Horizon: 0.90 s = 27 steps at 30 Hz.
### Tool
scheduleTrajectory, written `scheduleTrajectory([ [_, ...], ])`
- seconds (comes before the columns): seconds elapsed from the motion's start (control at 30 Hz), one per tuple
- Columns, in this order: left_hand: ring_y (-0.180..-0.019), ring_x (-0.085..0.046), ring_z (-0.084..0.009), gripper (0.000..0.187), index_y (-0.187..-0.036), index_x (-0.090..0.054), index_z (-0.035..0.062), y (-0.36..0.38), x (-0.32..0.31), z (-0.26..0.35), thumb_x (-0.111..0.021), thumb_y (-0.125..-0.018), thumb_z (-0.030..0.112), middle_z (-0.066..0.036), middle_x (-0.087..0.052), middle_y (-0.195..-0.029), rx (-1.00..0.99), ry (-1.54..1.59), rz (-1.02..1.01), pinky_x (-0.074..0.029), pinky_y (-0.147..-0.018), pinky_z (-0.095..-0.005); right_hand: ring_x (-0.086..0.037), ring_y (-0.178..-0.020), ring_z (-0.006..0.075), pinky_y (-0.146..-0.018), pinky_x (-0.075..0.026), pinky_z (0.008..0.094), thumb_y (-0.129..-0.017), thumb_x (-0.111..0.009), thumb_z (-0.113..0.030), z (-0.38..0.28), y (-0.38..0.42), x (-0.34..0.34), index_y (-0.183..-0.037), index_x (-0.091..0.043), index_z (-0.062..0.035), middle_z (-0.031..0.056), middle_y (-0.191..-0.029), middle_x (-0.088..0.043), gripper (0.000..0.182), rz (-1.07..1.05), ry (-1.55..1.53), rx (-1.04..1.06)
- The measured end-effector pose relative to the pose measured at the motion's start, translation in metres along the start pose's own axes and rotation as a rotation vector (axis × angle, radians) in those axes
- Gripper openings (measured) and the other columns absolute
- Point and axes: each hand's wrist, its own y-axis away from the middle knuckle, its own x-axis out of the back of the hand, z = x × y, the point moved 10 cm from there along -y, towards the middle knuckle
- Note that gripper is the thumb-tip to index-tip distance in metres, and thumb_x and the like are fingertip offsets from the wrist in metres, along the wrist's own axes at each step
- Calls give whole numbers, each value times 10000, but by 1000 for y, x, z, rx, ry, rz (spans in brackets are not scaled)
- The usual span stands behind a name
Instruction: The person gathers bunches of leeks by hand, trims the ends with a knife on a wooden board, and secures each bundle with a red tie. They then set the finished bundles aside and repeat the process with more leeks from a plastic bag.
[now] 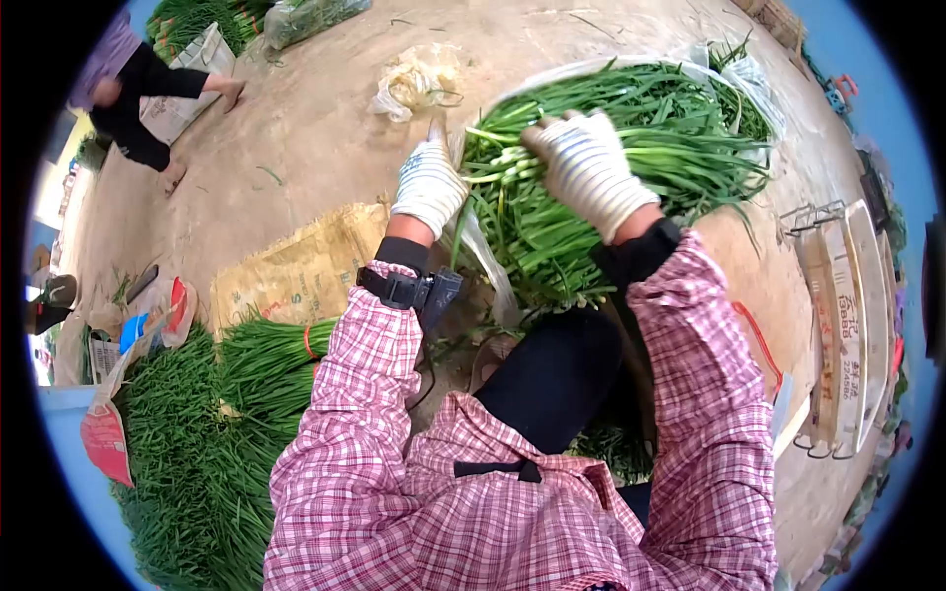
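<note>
A large heap of long green leafy stalks (552, 236) lies in an open clear plastic bag (497, 266) in front of me. My right hand (591, 167), in a striped white glove, is closed round a bunch of stalks on top of the heap, their pale ends pointing left. At the heap's left edge is my left hand (432, 182), gloved the same way. Its fingers point forward beside the pale ends, and their grip is too blurred to make out.
Bundled greens (266, 369) and a yellow sack (296, 266) lie at the left. A crumpled plastic bag (419, 81) sits on the floor ahead. White crates (843, 325) stand at the right. Another person (148, 89) is at the upper left.
</note>
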Motion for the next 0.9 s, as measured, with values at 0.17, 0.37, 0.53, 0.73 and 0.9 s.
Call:
scheduleTrajectory([
  [0.17,-855,-664,-251,638,-1350,-472,-8,-9,1,-25,-586,-722,-28,-194,-678,-972,-180,478,167,-526,-753,-332,-577,-1035,307,-876,-462,413,-714,-645,-43,-2,-24,-27,-1093,-652,-103,101,-1079,-648,384,285,-189,122],
  [0.37,-875,-623,-145,501,-1284,-538,-28,-2,-32,-53,-551,-786,-84,-126,-675,-1040,47,1055,46,-522,-765,-277,-587,-1030,297,-908,-460,409,-812,-578,-129,-21,-4,-37,-1024,-665,-106,110,-1035,-645,231,90,-106,162],
  [0.53,-772,-665,-241,288,-1071,-677,-31,-16,-37,-55,-527,-835,39,-185,-711,-902,-22,758,-20,-527,-714,-341,-558,-1096,316,-933,-445,437,-783,-624,-132,-26,-12,-29,-1114,-637,-103,134,-1174,-603,333,315,-166,223],
  [0.73,-712,-616,-201,241,-1028,-688,-3,-24,-47,-63,-508,-869,21,-108,-699,-851,37,848,-15,-497,-647,-344,-624,-968,304,-842,-497,404,-841,-559,-123,-18,-24,-43,-1086,-627,-65,144,-986,-662,261,255,-216,197],
  [0.9,-792,-547,-109,208,-1062,-683,16,-30,-46,-70,-596,-874,34,-33,-652,-900,35,862,-37,-470,-704,-256,-656,-856,319,-791,-537,396,-706,-726,-86,41,-6,-17,-1105,-652,-107,132,-936,-684,406,202,-450,19],
])
